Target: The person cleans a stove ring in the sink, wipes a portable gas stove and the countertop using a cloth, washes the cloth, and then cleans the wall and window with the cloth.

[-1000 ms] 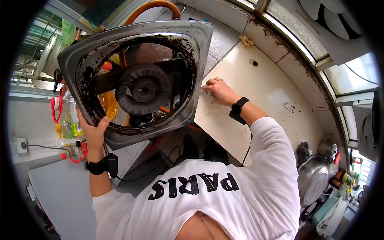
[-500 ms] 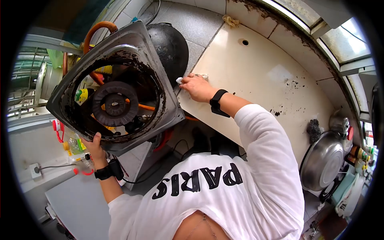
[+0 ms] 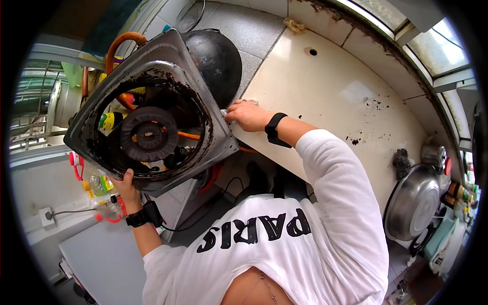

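A grimy metal gas stove (image 3: 217, 137) with a round sooty opening stands tilted on the left. Through the opening shows its dark ring-shaped burner (image 3: 149, 134). My left hand (image 3: 126, 188) grips the stove's lower left edge, thumb on the rim and the other fingers mostly hidden behind. Bunched in the closed fingers of my right hand (image 3: 249, 117) is a white cloth or tissue (image 3: 224, 113), which meets the stove's right edge. That hand is over the left edge of a cream countertop (image 3: 315, 91).
Behind the stove sits a black wok (image 3: 218, 66). Dark crumbs (image 3: 354, 141) dot the countertop, and a crumpled yellowish rag (image 3: 295, 25) lies at its far corner. Near the right side are a steel wool scrubber (image 3: 401, 163) and a steel basin (image 3: 414, 203). An orange hose (image 3: 122, 40) curves behind the stove.
My right hand has slid slightly left and down with the white cloth, from the countertop edge to the stove's side. The stove and my left hand appear shifted slightly right.
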A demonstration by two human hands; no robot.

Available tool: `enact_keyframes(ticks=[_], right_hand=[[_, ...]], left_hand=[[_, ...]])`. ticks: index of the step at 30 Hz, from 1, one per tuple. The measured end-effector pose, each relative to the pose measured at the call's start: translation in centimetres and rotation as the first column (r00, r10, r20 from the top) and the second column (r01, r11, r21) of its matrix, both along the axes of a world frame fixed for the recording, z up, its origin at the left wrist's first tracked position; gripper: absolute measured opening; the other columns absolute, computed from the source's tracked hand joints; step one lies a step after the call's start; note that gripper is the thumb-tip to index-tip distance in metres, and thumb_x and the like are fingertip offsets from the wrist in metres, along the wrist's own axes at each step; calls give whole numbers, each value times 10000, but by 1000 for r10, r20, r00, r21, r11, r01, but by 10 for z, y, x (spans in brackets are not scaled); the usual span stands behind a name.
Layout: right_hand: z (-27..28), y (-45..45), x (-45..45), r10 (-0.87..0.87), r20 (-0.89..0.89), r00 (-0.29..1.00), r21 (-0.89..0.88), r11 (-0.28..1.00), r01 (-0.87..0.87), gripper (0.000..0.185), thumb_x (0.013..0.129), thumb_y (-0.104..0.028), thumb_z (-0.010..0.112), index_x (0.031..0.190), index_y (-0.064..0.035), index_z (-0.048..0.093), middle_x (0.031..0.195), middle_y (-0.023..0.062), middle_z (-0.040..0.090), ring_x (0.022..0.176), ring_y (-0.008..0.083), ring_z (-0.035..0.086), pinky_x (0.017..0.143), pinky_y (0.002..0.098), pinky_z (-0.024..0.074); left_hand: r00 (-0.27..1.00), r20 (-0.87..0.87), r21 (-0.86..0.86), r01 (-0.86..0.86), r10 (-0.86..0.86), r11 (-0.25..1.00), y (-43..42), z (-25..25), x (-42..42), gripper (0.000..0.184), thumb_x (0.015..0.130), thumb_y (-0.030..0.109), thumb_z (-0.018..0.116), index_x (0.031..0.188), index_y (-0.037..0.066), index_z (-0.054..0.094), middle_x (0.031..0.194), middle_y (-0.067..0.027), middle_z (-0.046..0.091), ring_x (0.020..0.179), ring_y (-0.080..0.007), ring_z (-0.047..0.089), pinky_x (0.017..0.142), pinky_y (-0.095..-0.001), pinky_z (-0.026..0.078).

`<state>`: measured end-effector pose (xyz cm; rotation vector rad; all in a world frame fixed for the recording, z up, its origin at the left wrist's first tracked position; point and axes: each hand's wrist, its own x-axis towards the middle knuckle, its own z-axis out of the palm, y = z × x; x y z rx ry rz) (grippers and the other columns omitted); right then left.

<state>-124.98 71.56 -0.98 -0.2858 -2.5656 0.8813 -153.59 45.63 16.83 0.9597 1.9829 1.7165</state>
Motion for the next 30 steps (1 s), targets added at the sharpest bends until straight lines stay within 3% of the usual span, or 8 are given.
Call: enact_keyframes(ticks=[6,12,15,18,21,25,27,30], right_hand=[[-3,-3,1,90,132,987,59,993,-99,344,689,31,519,963,-93,688,968,98,609,1025,306,530,884,372,441],[9,-25,21,-2,-1,1000,6,1000,2,365,688,44,508,993,-85,662,933,110,633,977,306,557,863,381,455],[21,-31,31,-57,110,992,-8,998,59,364,689,39,521,998,-101,652,940,93,644,981,295,563,847,379,461],[21,-37,60,108,212,971,14,993,-113,294,686,31,559,901,-139,664,931,44,657,992,267,567,815,381,464],[30,-41,99,93,327,940,-7,995,-96,265,686,29,565,865,-136,669,897,34,664,965,255,570,809,375,459],[31,-28,117,6,286,958,-83,996,18,254,685,28,572,846,-140,673,852,26,669,955,248,571,804,365,459],[40,-21,110,-167,162,973,-67,981,179,242,694,22,566,832,-145,675,825,22,672,948,243,572,808,360,458],[47,-20,78,-151,64,986,-48,987,154,262,700,17,567,871,-148,678,879,22,673,967,246,570,810,364,461]], left_hand=[[996,-47,20,80,-79,997,-4,-10,-13,645,750,57,618,1332,19,344,1237,-102,490,1086,-215,507,964,-321,395],[994,-46,40,99,-97,994,-1,-11,-9,669,743,74,629,1341,21,333,1241,-96,486,1086,-214,505,955,-318,404],[985,-45,53,168,-165,984,8,-8,-11,673,745,81,628,1345,24,328,1239,-95,487,1088,-214,503,945,-314,413],[993,-16,62,115,-114,991,7,-18,-26,662,754,88,627,1342,25,330,1234,-97,489,1078,-218,511,941,-315,420],[993,74,47,93,-96,995,14,-14,-20,644,762,83,618,1338,28,336,1222,-95,496,1063,-217,521,930,-309,430],[991,92,46,95,-99,994,12,-11,-26,616,766,74,614,1323,30,353,1198,-96,511,1043,-214,533,920,-310,439],[995,82,26,61,-63,998,7,-6,-23,580,772,63,607,1302,28,373,1179,-95,522,1014,-205,548,885,-304,462],[991,100,15,92,-93,996,-6,-6,-34,547,778,65,610,1279,22,394,1148,-93,537,974,-200,564,850,-302,483]])
